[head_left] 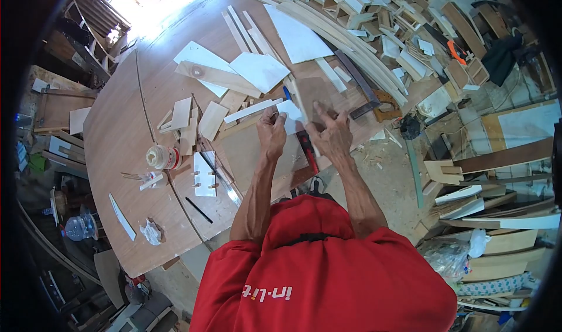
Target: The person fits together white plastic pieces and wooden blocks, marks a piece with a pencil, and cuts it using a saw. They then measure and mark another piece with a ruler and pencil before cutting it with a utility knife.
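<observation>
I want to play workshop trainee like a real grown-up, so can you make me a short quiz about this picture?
1. Pick one. What colour is the shirt?
a) green
b) red
c) yellow

2. True or false: the crumpled white wad lies on the floor.

3. Short answer: which is nearer the wooden saw handle, the left hand or the right hand?

Key: 1. b; 2. false, it is on the table; 3. right hand.
</observation>
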{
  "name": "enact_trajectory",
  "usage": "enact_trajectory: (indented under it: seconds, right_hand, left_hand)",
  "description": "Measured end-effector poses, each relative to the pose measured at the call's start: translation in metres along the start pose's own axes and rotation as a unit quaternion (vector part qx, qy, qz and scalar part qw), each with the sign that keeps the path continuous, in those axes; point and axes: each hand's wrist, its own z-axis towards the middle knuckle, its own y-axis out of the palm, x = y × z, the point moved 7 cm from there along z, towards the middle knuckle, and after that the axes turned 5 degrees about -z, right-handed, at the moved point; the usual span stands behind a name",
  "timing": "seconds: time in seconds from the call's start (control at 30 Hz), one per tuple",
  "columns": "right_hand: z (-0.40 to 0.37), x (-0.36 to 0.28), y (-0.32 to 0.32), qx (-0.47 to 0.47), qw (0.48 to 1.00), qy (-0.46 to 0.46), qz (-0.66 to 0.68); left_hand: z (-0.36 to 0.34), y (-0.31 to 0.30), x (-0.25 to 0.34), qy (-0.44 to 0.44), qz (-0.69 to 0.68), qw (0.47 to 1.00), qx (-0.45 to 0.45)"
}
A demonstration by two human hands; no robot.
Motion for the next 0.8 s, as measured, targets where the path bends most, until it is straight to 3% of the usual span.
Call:
enact_trajectory:
  seconds: [0.17, 0.33, 0.47, 0.53, 0.57, 0.6, 0.63, 0.67, 0.8]
  right_hand:
    - [0.019, 0.048, 0.021, 0.033, 0.998, 0.018, -0.05]
    - [0.031, 0.075, 0.038, -0.022, 0.993, 0.057, -0.099]
    - [0.028, 0.076, 0.045, -0.043, 0.992, 0.025, -0.117]
    - [0.022, 0.051, 0.024, 0.058, 0.965, -0.048, -0.251]
    - [0.019, 0.038, 0.016, 0.115, 0.958, -0.075, -0.25]
    - [0.018, 0.023, 0.012, 0.111, 0.959, -0.084, -0.248]
    - [0.018, 0.012, 0.019, -0.002, 0.994, -0.065, -0.086]
    - [0.013, 0.001, 0.033, -0.115, 0.99, -0.04, 0.077]
    - [-0.016, -0.04, 0.073, -0.222, 0.948, -0.065, 0.22]
  left_hand:
    - [-0.005, -0.024, -0.027, -0.054, -0.008, 0.998, 0.008]
    - [-0.022, -0.036, -0.022, -0.092, -0.046, 0.994, 0.044]
    - [-0.031, -0.046, -0.021, -0.094, -0.038, 0.994, 0.027]
    - [-0.033, -0.051, -0.023, -0.096, -0.044, 0.994, 0.035]
    - [-0.033, -0.054, -0.027, -0.096, -0.062, 0.992, 0.045]
    - [-0.035, -0.057, -0.03, -0.096, -0.08, 0.991, 0.053]
    - [-0.038, -0.058, -0.026, -0.095, -0.08, 0.99, 0.073]
    - [-0.039, -0.062, -0.027, -0.094, -0.081, 0.989, 0.08]
    - [-0.041, -0.076, -0.027, -0.073, -0.05, 0.99, 0.107]
